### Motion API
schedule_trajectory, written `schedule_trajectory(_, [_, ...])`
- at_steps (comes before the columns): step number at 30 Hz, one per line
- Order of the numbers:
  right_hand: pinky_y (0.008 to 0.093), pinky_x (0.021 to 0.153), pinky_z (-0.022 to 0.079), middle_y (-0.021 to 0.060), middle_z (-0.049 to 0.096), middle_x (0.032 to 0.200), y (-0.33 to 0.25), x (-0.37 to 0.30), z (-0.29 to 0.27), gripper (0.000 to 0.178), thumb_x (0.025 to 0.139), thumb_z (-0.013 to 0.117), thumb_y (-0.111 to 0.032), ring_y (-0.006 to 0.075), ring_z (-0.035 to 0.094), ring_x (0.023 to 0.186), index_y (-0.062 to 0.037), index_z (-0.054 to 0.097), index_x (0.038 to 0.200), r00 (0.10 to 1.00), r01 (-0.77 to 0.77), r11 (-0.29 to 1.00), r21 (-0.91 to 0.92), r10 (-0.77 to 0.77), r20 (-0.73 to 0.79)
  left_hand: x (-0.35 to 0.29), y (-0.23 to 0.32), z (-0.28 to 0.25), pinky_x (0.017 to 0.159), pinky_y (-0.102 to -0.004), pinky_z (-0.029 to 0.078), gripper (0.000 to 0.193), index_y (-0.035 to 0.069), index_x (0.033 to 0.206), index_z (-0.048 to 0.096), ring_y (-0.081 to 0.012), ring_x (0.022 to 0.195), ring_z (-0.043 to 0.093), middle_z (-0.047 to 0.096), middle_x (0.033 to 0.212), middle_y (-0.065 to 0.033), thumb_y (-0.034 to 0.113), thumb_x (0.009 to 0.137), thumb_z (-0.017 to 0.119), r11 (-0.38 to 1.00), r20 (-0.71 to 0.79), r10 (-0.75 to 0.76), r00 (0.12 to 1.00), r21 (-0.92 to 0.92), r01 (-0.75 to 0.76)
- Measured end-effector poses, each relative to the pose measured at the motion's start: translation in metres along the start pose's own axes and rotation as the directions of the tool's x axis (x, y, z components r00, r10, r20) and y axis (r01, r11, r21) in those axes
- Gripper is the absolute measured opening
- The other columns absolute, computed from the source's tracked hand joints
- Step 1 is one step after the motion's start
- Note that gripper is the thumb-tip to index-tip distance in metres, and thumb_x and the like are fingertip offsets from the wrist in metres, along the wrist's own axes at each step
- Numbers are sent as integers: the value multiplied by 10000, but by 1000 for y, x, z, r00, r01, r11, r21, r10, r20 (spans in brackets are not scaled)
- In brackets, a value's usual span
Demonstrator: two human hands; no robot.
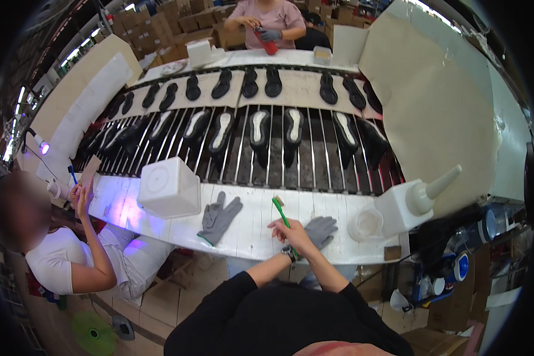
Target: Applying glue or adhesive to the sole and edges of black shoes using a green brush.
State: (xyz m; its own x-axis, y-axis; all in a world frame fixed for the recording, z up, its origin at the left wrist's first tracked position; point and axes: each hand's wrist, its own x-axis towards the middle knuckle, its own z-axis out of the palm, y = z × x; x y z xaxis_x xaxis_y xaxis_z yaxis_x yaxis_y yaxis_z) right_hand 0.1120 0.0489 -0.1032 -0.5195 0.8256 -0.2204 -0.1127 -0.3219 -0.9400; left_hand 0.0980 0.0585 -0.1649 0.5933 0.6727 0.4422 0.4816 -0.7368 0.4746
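Green brush (280,209)'s gripped in the right hand (298,238), just short of the white table (252,228)'s far edge, wiggle room left toward the box (165,188). Left hand's hidden behind it, grip can't be told. Counted: two grey gloves (218,221), one box, one spouted bottle (404,207).

Right hand (298,236) holds green brush (280,207); left hand seemingly hidden.

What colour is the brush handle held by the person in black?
The brush handle is green; it shows best in the head view.
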Motion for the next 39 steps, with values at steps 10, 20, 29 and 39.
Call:
schedule_trajectory(10, [209,539,407,5,600,709,4,0,3,268,987,476,-196,57,497,588,4,654,993,999,-37,999,26,38,-13,-1,0,-5,1065,-448,326,338,77,1169,579,-305,1259,438,516,1322,-133,222,864,559,998,53,-57,997,-7,58])
schedule_trajectory(20, [199,537,396,-1,597,706,2,-1,2,253,978,504,-198,51,488,584,4,657,989,998,-50,998,43,51,-28,1,1,-4,1062,-452,336,349,80,1176,573,-304,1271,431,520,1312,-134,216,853,569,1000,48,-24,999,18,23])
schedule_trajectory(29, [198,548,405,4,599,725,3,-4,-5,248,979,501,-192,46,498,594,2,650,1016,999,-21,1000,18,21,-30,5,8,-7,1055,-442,341,338,71,1157,579,-309,1240,457,532,1294,-133,207,847,579,1000,24,-9,1000,15,8])
schedule_trajectory(39, [199,560,404,-3,596,737,5,-2,-4,245,980,498,-192,49,499,610,-8,654,1023,1000,-22,999,33,23,-21,4,5,-7,1047,-434,343,335,73,1153,583,-306,1243,452,535,1290,-132,206,846,575,1000,17,-6,1000,19,6])
